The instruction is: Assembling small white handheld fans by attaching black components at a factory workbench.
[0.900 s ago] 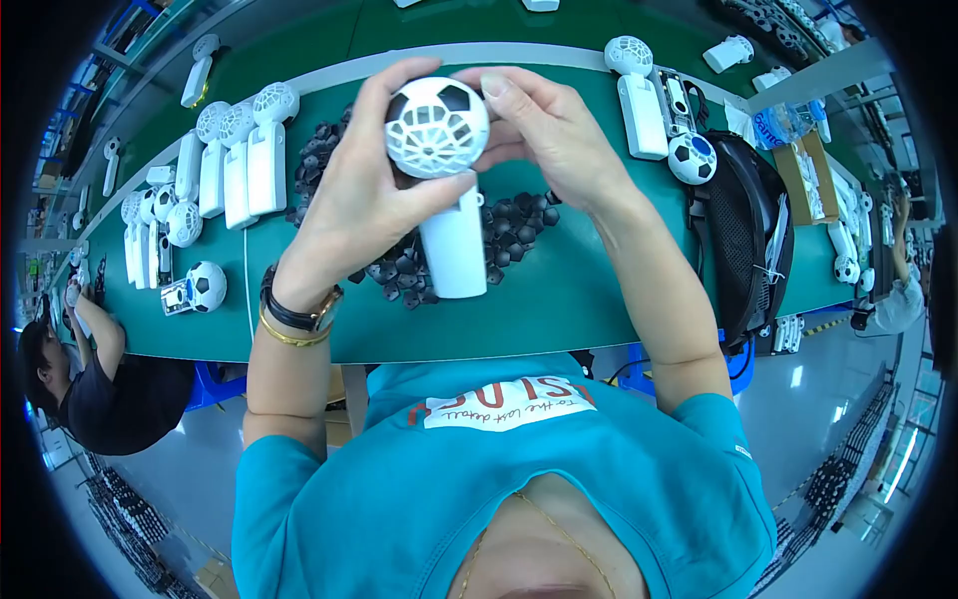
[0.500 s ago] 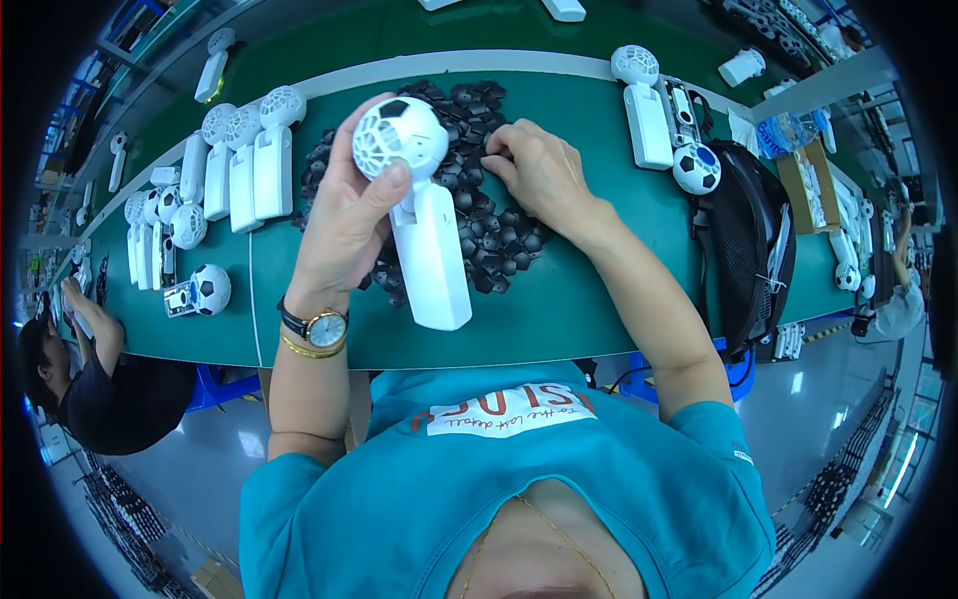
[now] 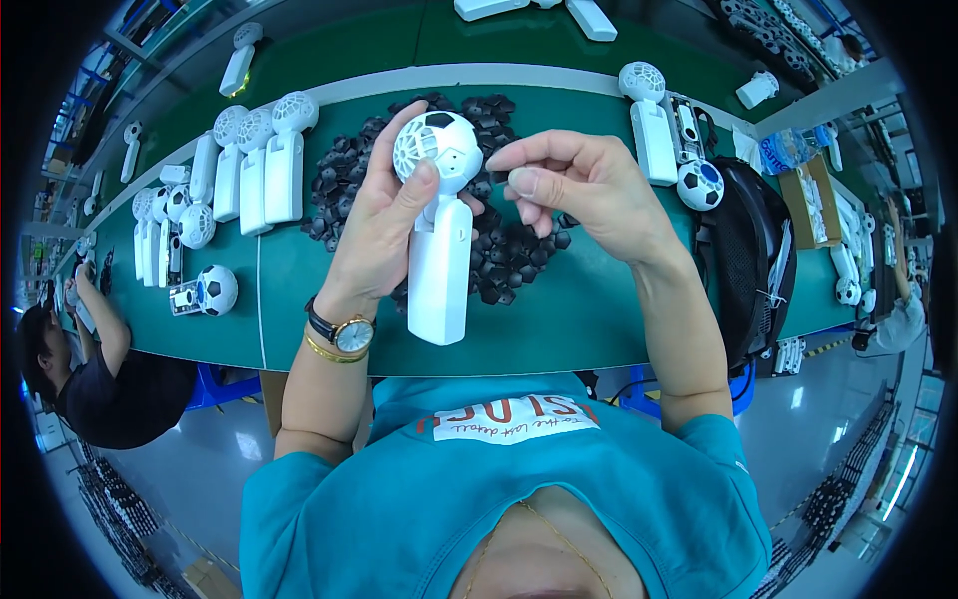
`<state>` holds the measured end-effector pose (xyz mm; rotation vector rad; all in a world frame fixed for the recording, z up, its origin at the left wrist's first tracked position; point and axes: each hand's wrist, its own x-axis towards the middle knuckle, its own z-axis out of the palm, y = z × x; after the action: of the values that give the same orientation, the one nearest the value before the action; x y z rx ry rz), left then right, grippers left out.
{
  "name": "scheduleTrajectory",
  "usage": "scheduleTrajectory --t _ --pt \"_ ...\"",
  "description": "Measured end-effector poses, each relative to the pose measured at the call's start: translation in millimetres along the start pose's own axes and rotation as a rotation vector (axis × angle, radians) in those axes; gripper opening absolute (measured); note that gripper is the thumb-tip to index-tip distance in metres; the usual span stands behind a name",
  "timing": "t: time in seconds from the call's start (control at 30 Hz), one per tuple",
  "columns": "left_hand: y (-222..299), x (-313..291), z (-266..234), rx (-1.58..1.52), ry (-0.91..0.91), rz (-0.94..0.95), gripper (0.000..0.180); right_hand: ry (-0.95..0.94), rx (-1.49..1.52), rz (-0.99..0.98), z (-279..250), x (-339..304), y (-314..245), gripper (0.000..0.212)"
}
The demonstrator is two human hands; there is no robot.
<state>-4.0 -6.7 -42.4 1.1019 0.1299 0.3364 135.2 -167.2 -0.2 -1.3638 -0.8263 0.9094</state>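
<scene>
My left hand (image 3: 384,225) is closed around the neck of a white handheld device (image 3: 439,270). Its round head is patterned like a football, with black patches and an open white lattice on one side. The thumb presses on the ball, and the body hangs down toward me. My right hand (image 3: 599,195) is just right of the ball, thumb and forefinger close together in a pinch. Whatever lies between those fingertips is too small to make out. Beneath both hands spreads a pile of small black five-sided pieces (image 3: 504,265).
Several similar white devices (image 3: 284,165) lie to the left, near a loose football-patterned head (image 3: 217,290). Another device (image 3: 652,135) lies right, beside a black backpack (image 3: 743,260), a water bottle (image 3: 788,148) and a cardboard box (image 3: 813,205). A co-worker (image 3: 100,369) sits at far left.
My right hand has lifted from the black pile and come beside the ball. My left hand has moved slightly right with the device, which now hangs straighter.
</scene>
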Motion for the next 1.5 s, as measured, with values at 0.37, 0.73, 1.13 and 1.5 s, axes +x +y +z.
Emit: scheduleTrajectory --t 0.37,0.73,1.13,1.5 --pt "0.4 10.2 21.3 0.133 -0.009 0.028 0.066 0.202 -0.227 -0.336 15.5 12.0 8.3 0.014" --pt "6.7 49.2 34.0 0.168 0.007 0.044 0.064 0.340 -0.245 -0.383 -4.5 46.7 12.5 0.016" --pt "23.5 140.7 38.2 0.430 0.073 0.108 0.058 0.427 -0.135 -0.372 -47.4 103.8 -8.5 0.016" --pt "15.8 177.9 33.3 0.332 0.039 0.096 0.051 0.468 -0.120 -0.263 -74.4 130.3 -8.0 0.019"
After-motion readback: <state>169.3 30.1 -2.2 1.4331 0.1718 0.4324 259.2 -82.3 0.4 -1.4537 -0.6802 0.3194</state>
